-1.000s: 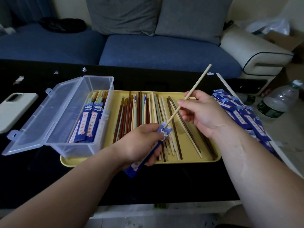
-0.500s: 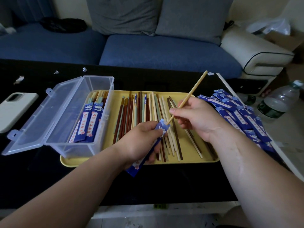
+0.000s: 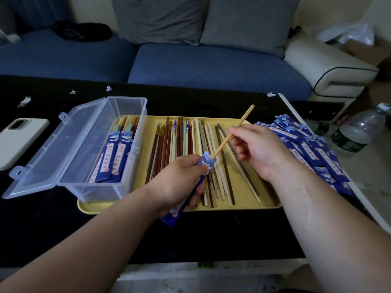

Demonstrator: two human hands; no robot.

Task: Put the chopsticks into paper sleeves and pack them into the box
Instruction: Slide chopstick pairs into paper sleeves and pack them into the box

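Fingertips (image 3: 232,132) of the right hand (image 3: 261,150) pinch 1 pale wooden chopstick (image 3: 240,125) partway along its length, holding it tilted with its upper end toward the far right; the other fingers of that hand curl loosely under the palm. The chopstick's lower end meets the open mouth of a blue paper sleeve (image 3: 207,161). The left hand (image 3: 179,179) grips this sleeve, thumb (image 3: 193,161) on top and fingers wrapped beneath, and the sleeve's tail sticks out below the palm over the near edge of a yellow tray (image 3: 243,187).

Both hands hover above the tray, where loose chopsticks (image 3: 169,144) in brown, pale green and cream lie roughly side by side, some crossing toward the right. A clear plastic box (image 3: 84,144) sits on the tray's left end, its lid hinged open to the left, with several sleeved chopsticks (image 3: 115,157) lying inside. A heap of empty blue sleeves (image 3: 306,144) lies just beyond the tray's right edge, along the right side of the black tabletop (image 3: 53,229). A white phone (image 3: 19,140) lies near the tabletop's left edge.
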